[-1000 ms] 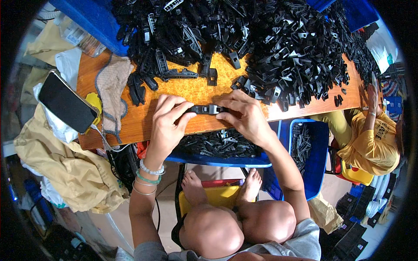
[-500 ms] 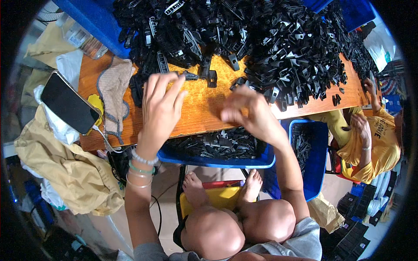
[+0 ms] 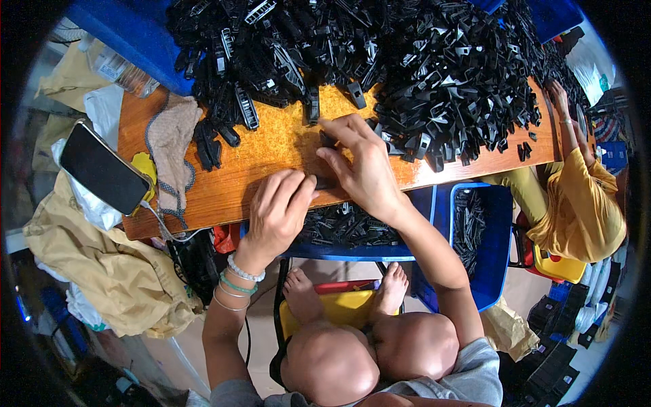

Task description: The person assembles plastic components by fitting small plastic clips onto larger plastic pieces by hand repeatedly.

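Observation:
My left hand (image 3: 277, 207) is closed at the table's front edge, its fingertips on a small black plastic part (image 3: 326, 182). Just to the right and farther in, my right hand (image 3: 363, 166) curls thumb and fingers around another black plastic piece (image 3: 328, 140), partly hidden by the fingers. Beyond the hands rises a big heap of black plastic parts (image 3: 441, 88), with longer slotted pieces (image 3: 288, 68) on its left side. A few loose black parts (image 3: 209, 146) lie left of the bare patch of the wooden table (image 3: 271, 156).
Under the table edge stands a blue bin (image 3: 380, 252) of black parts, with a second blue bin (image 3: 498, 271) to its right. A phone (image 3: 105, 169) on a cable and a brown cloth (image 3: 169, 132) are at left. At right another person in a yellow shirt (image 3: 586, 210) works.
My left hand has moved nearer, to the table's front edge, and now holds a part. My right hand has shifted left, closing on a piece. The other person has leaned forward, reaching toward the heap.

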Demonstrator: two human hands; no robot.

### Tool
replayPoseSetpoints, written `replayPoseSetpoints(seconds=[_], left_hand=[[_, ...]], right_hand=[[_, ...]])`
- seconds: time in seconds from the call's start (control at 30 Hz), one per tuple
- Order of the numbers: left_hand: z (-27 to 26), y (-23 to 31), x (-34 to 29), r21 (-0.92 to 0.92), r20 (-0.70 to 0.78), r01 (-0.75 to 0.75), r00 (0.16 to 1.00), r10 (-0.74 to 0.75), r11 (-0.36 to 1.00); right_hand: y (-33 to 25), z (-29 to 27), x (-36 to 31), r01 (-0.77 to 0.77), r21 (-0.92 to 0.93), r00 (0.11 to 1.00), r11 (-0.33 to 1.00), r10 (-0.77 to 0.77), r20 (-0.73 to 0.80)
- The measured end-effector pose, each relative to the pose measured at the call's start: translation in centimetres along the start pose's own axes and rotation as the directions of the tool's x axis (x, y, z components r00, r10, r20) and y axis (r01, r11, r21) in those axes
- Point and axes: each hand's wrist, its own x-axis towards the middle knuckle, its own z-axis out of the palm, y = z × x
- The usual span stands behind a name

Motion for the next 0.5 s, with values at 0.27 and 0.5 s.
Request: replayPoseSetpoints(seconds=[0.27, 0.5], left_hand=[[0.1, -0.6, -0.3, 0.117, -0.031, -0.037, 0.999, 0.041, 0.992], [-0.3, -0.2, -0.6, -0.101, -0.055, 0.135, 0.988, -0.141, 0.986]], right_hand=[[0.4, 0.0, -1.5, 0.058, 0.022, 0.996, 0.998, -0.056, -0.062], [0.5, -2.3, -2.7, -0.039, -0.219, 0.99, 0.975, 0.067, 0.122]])
